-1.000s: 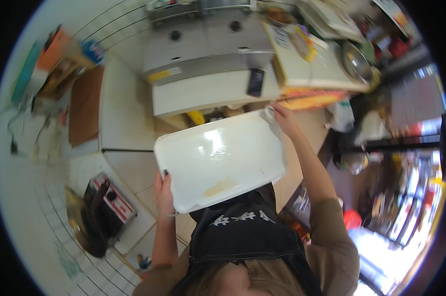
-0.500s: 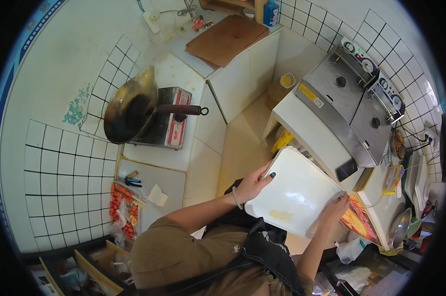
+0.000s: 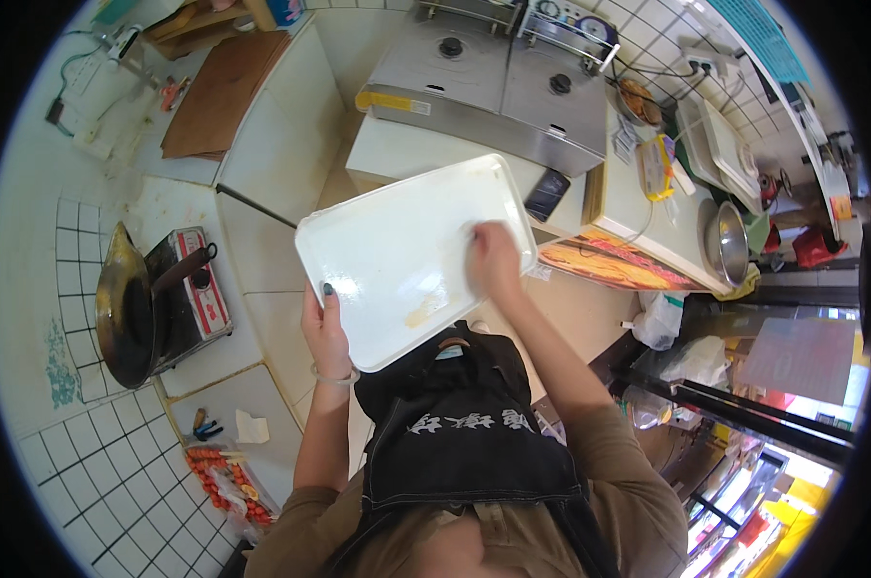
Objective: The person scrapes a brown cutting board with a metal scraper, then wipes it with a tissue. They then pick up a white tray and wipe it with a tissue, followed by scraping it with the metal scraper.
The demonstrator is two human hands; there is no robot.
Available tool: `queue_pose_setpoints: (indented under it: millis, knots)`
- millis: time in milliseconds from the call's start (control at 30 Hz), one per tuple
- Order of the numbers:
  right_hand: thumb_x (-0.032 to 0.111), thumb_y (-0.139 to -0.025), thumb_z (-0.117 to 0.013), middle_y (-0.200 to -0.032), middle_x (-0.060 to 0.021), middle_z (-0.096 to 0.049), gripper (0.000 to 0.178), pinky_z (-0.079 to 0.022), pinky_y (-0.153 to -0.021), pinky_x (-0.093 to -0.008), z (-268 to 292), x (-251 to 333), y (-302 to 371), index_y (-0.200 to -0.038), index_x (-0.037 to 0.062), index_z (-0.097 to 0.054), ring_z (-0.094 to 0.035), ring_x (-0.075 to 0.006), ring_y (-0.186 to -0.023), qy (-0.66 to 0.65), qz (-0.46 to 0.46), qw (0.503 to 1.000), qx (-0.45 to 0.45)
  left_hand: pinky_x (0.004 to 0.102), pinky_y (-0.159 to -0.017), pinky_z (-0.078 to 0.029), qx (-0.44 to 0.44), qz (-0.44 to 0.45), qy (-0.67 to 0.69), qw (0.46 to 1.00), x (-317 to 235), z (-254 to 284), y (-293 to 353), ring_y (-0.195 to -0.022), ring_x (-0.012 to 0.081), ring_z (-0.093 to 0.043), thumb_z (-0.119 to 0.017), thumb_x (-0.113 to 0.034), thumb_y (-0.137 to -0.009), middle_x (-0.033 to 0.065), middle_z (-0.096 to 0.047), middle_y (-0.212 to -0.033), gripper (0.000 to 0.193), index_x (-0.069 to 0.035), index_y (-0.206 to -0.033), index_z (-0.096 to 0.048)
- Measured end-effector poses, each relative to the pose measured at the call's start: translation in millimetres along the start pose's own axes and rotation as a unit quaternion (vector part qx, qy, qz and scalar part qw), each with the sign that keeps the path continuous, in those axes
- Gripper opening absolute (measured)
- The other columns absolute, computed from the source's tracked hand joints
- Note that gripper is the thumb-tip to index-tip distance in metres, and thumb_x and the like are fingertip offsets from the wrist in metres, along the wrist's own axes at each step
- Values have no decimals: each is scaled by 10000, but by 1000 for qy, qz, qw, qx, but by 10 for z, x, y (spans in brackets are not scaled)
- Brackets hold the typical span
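Note:
A white rectangular tray [image 3: 397,255] is held tilted in front of my body, with a yellowish smear near its lower edge. My left hand [image 3: 327,332] is closed on the tray's left side, its thumb over the rim and the other fingers hidden beneath. Over the right part of the tray's upper face lies my right hand [image 3: 497,260], its fingers bent and smeared by motion. Whether anything is in that hand does not show. A black apron [image 3: 455,414] is just below the tray.
A wok [image 3: 127,313] rests on a portable gas stove [image 3: 199,289] at the left, handle toward me. Skewers of red fruit [image 3: 225,482] lie nearer. Beyond the tray stands a steel double fryer [image 3: 493,91], with a phone [image 3: 548,194] beside it. A metal bowl [image 3: 726,243] is at the right.
My view has swung to the right. My right hand has left the tray's right edge and moved onto its face. My left hand still holds the tray, which has turned.

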State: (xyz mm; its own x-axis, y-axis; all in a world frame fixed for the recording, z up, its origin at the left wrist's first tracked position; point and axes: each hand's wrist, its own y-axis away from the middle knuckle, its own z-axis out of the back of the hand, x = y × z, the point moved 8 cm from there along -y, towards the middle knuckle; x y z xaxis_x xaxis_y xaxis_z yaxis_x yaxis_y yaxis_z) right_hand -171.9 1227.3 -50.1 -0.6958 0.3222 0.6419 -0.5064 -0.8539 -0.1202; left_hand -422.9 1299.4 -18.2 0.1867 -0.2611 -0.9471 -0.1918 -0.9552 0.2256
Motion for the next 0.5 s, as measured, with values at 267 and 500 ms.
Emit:
queue_pose_setpoints:
  millis: [267, 500]
  knots:
    - [71, -800, -531, -853, -174, -607, 100, -481, -729, -410, 224, -106, -126, -821, 10, -608, -587, -336, -812, -95, -5, 993, -63, 257, -881, -416, 25, -27, -7, 999, -10, -343, 115, -1040, 136, -518, -430, -117, -948, 91, -530, -1197, 391, 28, -1310, -398]
    - [10, -765, -558, -841, -164, -617, 80, -492, -710, -346, 318, -372, 106, -813, 14, -622, -610, -308, -797, -93, -39, 991, -84, 262, -880, -420, 68, -19, 15, 997, 86, -664, 210, -1038, 146, -522, -428, -116, -949, 101, -530, -1194, 397, 23, -1319, -386]
